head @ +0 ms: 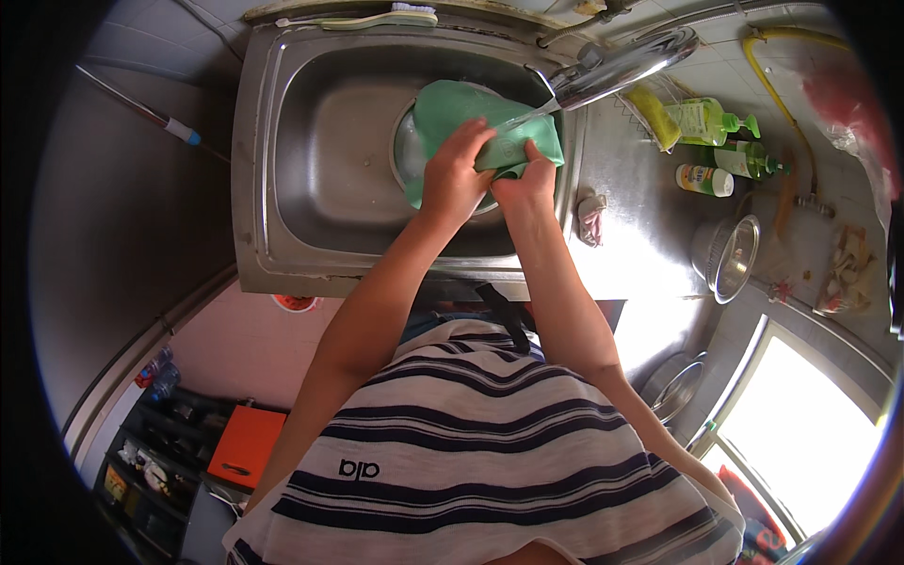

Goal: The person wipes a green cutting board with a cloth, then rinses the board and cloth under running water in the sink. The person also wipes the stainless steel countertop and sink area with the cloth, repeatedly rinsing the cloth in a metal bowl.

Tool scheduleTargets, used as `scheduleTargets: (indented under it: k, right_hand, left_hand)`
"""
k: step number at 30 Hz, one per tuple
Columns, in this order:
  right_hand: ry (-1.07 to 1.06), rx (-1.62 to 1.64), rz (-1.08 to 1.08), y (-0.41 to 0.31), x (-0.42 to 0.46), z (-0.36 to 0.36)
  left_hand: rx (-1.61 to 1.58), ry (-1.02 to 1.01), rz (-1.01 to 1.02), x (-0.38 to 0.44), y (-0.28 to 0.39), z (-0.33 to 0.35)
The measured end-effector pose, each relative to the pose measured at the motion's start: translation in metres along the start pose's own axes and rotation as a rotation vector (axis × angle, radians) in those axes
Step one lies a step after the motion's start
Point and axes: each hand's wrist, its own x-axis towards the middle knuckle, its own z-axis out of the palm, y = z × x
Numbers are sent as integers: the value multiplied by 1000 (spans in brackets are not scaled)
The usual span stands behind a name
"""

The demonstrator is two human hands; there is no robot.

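Note:
A pale green, flexible sheet point(459, 106) hangs between my hands over a basin point(402, 152) inside the stainless-steel sink point(332, 141). It looks smooth and bears a faint mark; cloth or rubber, I cannot tell. My left hand point(459, 166) grips it near its middle, fingers over the top. At its lower right my right hand point(526, 176) pinches a folded edge, thumb uppermost. Water runs from the chrome faucet point(621, 70) onto the sheet. Most of the basin is hidden beneath the sheet and my hands.
A scrub brush point(381, 20) lies on the sink's back ledge. Right of the sink are a yellow-green sponge point(653, 116), a pump bottle point(699, 120), a white bottle point(706, 181), a crumpled rag point(592, 219) and a metal bowl point(734, 258).

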Motion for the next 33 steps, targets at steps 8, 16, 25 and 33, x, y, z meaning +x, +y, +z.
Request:
scheduleTargets:
  k: [8, 16, 25, 33]
  right_hand:
    - [-96, 2, 73, -8, -31, 6]
    - [-204, -79, 46, -28, -24, -10]
    - [-100, 90, 46, -53, -30, -11]
    - [51, 132, 29, -96, -32, -31]
  left_hand:
    - [-203, -149, -143, 3, 10, -26]
    - [-139, -488, -518, -21, 11, -48]
    - [120, -204, -78, 6, -16, -6]
    - [220, -411, 77, 84, 3, -1]
